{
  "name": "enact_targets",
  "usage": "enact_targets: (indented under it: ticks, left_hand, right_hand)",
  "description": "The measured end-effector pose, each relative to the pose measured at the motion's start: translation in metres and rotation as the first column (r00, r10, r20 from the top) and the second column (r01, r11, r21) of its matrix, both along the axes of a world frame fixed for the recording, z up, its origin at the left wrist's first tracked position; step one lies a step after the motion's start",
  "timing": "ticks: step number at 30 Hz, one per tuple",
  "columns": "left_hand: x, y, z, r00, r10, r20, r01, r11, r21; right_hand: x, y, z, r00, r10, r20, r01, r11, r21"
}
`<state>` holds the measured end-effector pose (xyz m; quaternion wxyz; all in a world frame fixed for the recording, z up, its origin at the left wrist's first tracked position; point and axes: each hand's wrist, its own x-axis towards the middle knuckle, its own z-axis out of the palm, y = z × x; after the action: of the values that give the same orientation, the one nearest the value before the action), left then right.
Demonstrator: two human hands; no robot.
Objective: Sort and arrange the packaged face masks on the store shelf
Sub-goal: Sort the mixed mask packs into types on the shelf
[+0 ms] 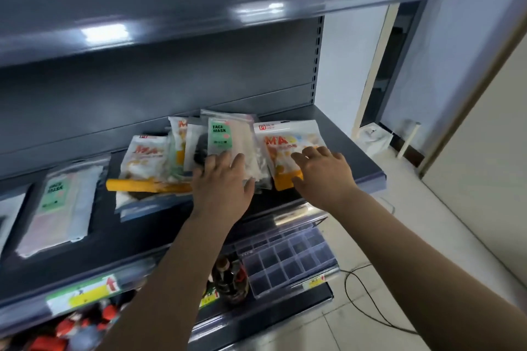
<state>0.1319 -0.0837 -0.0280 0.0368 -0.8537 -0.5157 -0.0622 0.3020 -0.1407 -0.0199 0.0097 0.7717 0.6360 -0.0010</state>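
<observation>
Nearest, clear divided box (288,259) and bottle (231,279) below; left hand (222,179) spread flat on green mask pack (225,137), right hand (322,171) spread on orange mask pack (288,145), grey shelf (350,157); jumbled packs (154,162) leftward

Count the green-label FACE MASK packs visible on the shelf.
2. One clear pack with green FACE MASK label tops the centre pile under the left hand; another lies flat at far left. The pile may hide more.
</observation>
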Motion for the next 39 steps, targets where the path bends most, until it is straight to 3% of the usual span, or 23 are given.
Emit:
enact_targets:
  ticks: [10, 18, 26, 31, 33, 36, 39]
  left_hand:
    - [0.024, 0.037, -0.017, 0.993, 0.119, 0.023, -0.117, 0.991, -0.064]
    - [0.020, 0.053, -0.021, 0.940, 0.270, 0.206, -0.248, 0.960, -0.128]
    - [0.020, 0.064, -0.020, 0.895, 0.410, 0.176, -0.372, 0.903, -0.215]
    - [0.025, 0.061, -0.016, 0.861, 0.431, 0.271, -0.388, 0.900, -0.198]
    - [0.027, 0.057, -0.015, 0.828, 0.411, 0.382, -0.365, 0.911, -0.191]
    - [0.028, 0.048, -0.019, 0.750, 0.391, 0.534, -0.359, 0.918, -0.169]
    - [0.027, 0.043, -0.024, 0.588, 0.427, 0.687, -0.385, 0.894, -0.227]
  right_hand:
    - [0.044, 0.021, -0.016, 0.990, -0.015, -0.138, 0.005, 0.998, -0.068]
    - [0.067, 0.047, -0.029, 0.920, -0.176, -0.349, 0.170, 0.984, -0.047]
    - [0.080, 0.068, -0.043, 0.864, -0.247, -0.439, 0.236, 0.968, -0.081]
    - [0.092, 0.072, -0.041, 0.865, -0.211, -0.455, 0.202, 0.977, -0.070]
    - [0.096, 0.074, -0.043, 0.844, -0.167, -0.510, 0.188, 0.982, -0.011]
    - [0.103, 0.077, -0.047, 0.716, -0.120, -0.687, 0.235, 0.969, 0.075]
    - [0.115, 0.080, -0.053, 0.632, -0.125, -0.765, 0.289, 0.954, 0.084]
